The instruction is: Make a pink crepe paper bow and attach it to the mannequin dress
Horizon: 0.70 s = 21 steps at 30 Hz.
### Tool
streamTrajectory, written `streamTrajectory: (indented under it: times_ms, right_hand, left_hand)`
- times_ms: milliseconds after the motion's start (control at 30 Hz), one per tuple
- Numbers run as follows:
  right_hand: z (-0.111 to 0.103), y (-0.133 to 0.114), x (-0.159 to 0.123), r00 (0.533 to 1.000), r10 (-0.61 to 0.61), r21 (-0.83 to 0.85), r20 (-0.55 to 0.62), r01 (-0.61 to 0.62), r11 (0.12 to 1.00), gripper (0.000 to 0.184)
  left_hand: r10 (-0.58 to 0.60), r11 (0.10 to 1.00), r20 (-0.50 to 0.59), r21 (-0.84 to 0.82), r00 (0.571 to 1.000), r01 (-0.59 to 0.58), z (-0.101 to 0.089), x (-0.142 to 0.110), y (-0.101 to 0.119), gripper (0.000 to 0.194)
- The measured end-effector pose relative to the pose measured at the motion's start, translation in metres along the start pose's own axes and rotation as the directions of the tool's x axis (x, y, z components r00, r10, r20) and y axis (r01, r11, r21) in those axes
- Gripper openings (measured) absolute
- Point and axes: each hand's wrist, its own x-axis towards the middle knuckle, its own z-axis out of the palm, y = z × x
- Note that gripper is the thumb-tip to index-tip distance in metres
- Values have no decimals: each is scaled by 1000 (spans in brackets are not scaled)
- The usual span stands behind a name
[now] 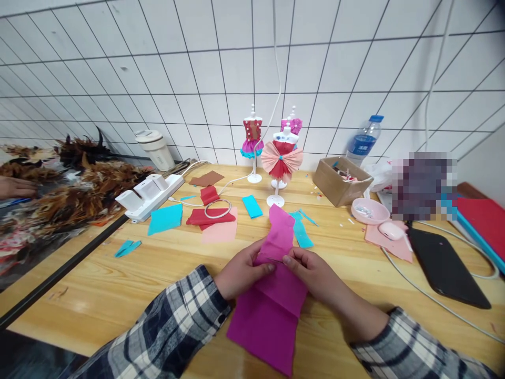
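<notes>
A long strip of magenta crepe paper [272, 316] is held out over the table, with a fold line across its lower half. My left hand [244, 268] grips its left edge, thumb on top and fingers underneath. Opposite it, my right hand [307, 266] pinches the right edge between thumb and fingers, near a crease. The strip's narrower upper end rises beyond both hands. Past it stand three small white dress forms, among them one in a red dress with a pink pleated bow [282, 159] and one in a brown bodice with a magenta skirt [253, 138].
Blue paper pieces [165, 219] and red paper [211, 217] lie at centre left, beside a white power strip [155, 196]. To the right are a cardboard box [342, 181], a pink dish [370, 211] and a black tablet [447, 266]. Another person's hand [18, 188] is by brown feathers.
</notes>
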Motion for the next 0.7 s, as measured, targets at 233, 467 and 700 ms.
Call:
streamTrajectory:
  times_ms: [233,467,700]
  right_hand:
    - [5,-1,1,1000,4,-13,-14,-4,1000,44]
    - [8,0,-1,999,-10,-28,-32,9,1000,38]
    - [11,0,0,1000,26,16,-7,-26,1000,41]
  left_hand:
    - [4,994,1,109,1000,-4,1,1,-3,56]
    - [8,991,19,136,1000,-11,2,1,-2,54]
    - [-44,975,-28,217,999,49,-2,2,-12,73]
